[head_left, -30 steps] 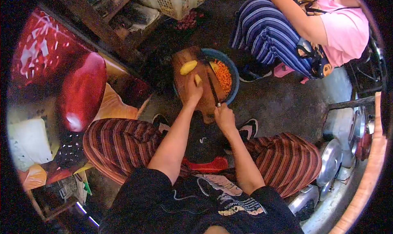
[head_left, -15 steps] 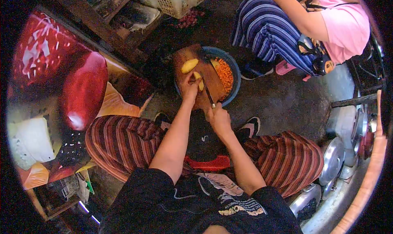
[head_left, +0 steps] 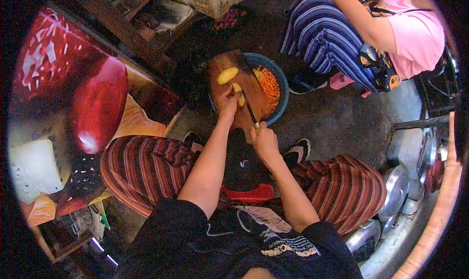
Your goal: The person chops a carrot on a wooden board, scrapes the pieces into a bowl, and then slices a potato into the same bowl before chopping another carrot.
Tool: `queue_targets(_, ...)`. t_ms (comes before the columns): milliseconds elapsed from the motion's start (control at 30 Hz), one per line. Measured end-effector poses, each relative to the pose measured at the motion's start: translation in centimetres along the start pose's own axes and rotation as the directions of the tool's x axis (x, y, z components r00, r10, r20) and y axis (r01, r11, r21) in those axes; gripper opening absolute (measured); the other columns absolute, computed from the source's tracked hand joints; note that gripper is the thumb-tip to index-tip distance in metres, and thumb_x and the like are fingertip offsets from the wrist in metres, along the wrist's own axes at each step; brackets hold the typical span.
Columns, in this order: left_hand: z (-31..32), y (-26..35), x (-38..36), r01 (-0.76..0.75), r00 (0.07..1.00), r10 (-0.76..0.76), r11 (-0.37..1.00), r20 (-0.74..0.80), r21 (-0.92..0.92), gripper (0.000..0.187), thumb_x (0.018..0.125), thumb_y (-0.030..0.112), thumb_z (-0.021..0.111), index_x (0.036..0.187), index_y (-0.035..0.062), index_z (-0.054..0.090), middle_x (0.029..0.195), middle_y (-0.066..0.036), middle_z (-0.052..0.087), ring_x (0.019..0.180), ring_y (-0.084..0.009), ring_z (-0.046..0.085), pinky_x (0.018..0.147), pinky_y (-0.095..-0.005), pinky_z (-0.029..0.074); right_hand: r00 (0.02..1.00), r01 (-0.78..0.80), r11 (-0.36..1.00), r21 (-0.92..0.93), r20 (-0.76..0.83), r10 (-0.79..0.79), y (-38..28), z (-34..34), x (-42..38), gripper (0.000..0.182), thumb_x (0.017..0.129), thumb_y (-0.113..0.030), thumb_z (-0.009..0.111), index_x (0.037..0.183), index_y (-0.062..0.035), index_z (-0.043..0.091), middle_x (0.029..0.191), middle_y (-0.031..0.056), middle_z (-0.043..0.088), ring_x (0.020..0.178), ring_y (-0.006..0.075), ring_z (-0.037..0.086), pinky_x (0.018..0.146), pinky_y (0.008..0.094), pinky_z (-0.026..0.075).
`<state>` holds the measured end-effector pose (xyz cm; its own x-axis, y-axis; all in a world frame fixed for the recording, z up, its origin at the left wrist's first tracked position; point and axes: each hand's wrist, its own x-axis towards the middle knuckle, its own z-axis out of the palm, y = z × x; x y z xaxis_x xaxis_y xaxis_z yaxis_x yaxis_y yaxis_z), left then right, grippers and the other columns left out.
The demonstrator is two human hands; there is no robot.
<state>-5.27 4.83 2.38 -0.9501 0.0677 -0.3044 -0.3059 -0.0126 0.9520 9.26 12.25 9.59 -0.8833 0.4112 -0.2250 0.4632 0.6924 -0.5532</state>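
In the head view, my right hand is closed around the handle of a kitchen knife, whose blade points away from me over a wooden cutting board. My left hand pinches a peeled yellow potato piece on the board, just left of the blade. Beyond those fingers lies a larger peeled potato piece. The board rests across a blue basin. Diced carrots fill the uncovered right side of the basin, with a paler yellow piece at their upper edge.
Across from me at upper right sits a person in a pink shirt and striped trousers. A white plastic basket stands at the back, with small reddish things on the floor below it. Metal pots and lids line the right side.
My hands stay at the board with the knife and potato, shifting only slightly. The whole view has moved a little, and the person opposite appears slightly farther right.
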Motion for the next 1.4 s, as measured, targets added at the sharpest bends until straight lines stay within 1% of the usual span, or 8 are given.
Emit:
queue_targets(333,-0.5,-0.6,0.6,0.037,0.999,-0.036,0.999,0.038,-0.025,0.044,0.074,0.008,0.068,0.117,0.0025,0.056,0.104,-0.009,0.061,0.090,-0.0146,0.056,0.083,-0.0261,0.043,0.992,-0.041,0.998,-0.050,0.116,0.046,-0.1,1.9,3.1,0.034,0.084,-0.026,0.052,0.096,0.0056,0.049,0.077,0.0286,0.059,0.077,0.0449,0.058,0.069,0.0506,0.047)
queue_targets(467,-0.7,-0.6,0.6,-0.055,0.996,0.063,0.992,0.065,-0.115,0.044,0.074,0.009,0.068,0.115,0.0019,0.057,0.108,-0.009,0.060,0.094,-0.0142,0.055,0.086,-0.0256,0.041,0.996,-0.091,0.993,0.077,0.017,0.090,1.2,4.9,2.3,0.032,0.085,-0.025,0.049,0.097,0.0051,0.048,0.080,0.0297,0.059,0.077,0.0460,0.057,0.070,0.0521,0.046)
queue_targets(633,-1.1,-0.2,0.7,0.097,0.991,-0.087,0.991,0.100,-0.096,0.041,0.076,0.009,0.067,0.116,0.0011,0.056,0.110,-0.009,0.059,0.098,-0.0145,0.054,0.089,-0.0262,0.039,0.997,-0.075,0.993,0.097,-0.009,0.076,1.2,4.2,1.8,0.031,0.085,-0.025,0.049,0.096,0.0036,0.048,0.079,0.0296,0.058,0.078,0.0459,0.057,0.069,0.0516,0.045)
queue_targets(867,-0.8,-1.0,1.0,0.128,0.991,-0.123,0.985,0.050,-0.114,0.041,0.077,0.008,0.066,0.116,0.0041,0.057,0.108,-0.010,0.060,0.097,-0.0156,0.055,0.088,-0.0272,0.040,0.998,-0.065,0.997,0.050,-0.004,0.065,0.0,0.5,0.9,0.033,0.086,-0.029,0.050,0.091,0.0033,0.048,0.076,0.0286,0.059,0.075,0.0458,0.057,0.067,0.0512,0.046)
queue_targets(933,-1.0,-1.1,1.3,0.232,0.971,-0.214,0.947,0.104,-0.221,0.041,0.077,0.008,0.066,0.117,0.0044,0.056,0.108,-0.009,0.060,0.095,-0.0153,0.055,0.086,-0.0269,0.041,0.999,-0.047,0.999,0.017,-0.013,0.047,-0.3,0.3,0.7,0.034,0.086,-0.030,0.049,0.090,0.0032,0.048,0.075,0.0287,0.059,0.075,0.0458,0.057,0.067,0.0513,0.046)
queue_targets(1067,-0.8,0.3,0.1,0.204,0.977,-0.186,0.954,0.102,-0.218,0.041,0.078,0.009,0.066,0.117,0.0042,0.056,0.107,-0.008,0.060,0.093,-0.0143,0.055,0.085,-0.0259,0.041,0.998,-0.062,0.998,0.020,0.029,0.061,-0.6,0.3,0.4,0.034,0.086,-0.031,0.048,0.089,0.0031,0.048,0.075,0.0293,0.058,0.075,0.0459,0.058,0.066,0.0514,0.046)
queue_targets(1133,-0.7,0.8,-0.4,0.110,0.994,-0.108,0.990,0.023,-0.092,0.042,0.078,0.010,0.066,0.118,0.0044,0.055,0.106,-0.008,0.061,0.093,-0.0139,0.056,0.085,-0.0255,0.041,0.997,-0.063,0.998,0.019,0.034,0.062,-0.6,0.5,0.4,0.034,0.085,-0.031,0.049,0.089,0.0031,0.048,0.075,0.0291,0.059,0.075,0.0457,0.058,0.067,0.0512,0.046)
queue_targets(1400,-1.0,-2.9,1.8,0.097,0.993,-0.085,0.981,0.077,-0.166,0.035,0.078,0.010,0.066,0.112,0.0051,0.060,0.110,-0.008,0.059,0.096,-0.0144,0.055,0.087,-0.0262,0.040,0.993,-0.096,0.990,-0.101,0.058,0.102,-1.6,1.3,2.6,0.031,0.085,-0.026,0.048,0.088,0.0042,0.054,0.078,0.0275,0.060,0.078,0.0422,0.060,0.068,0.0485,0.048)
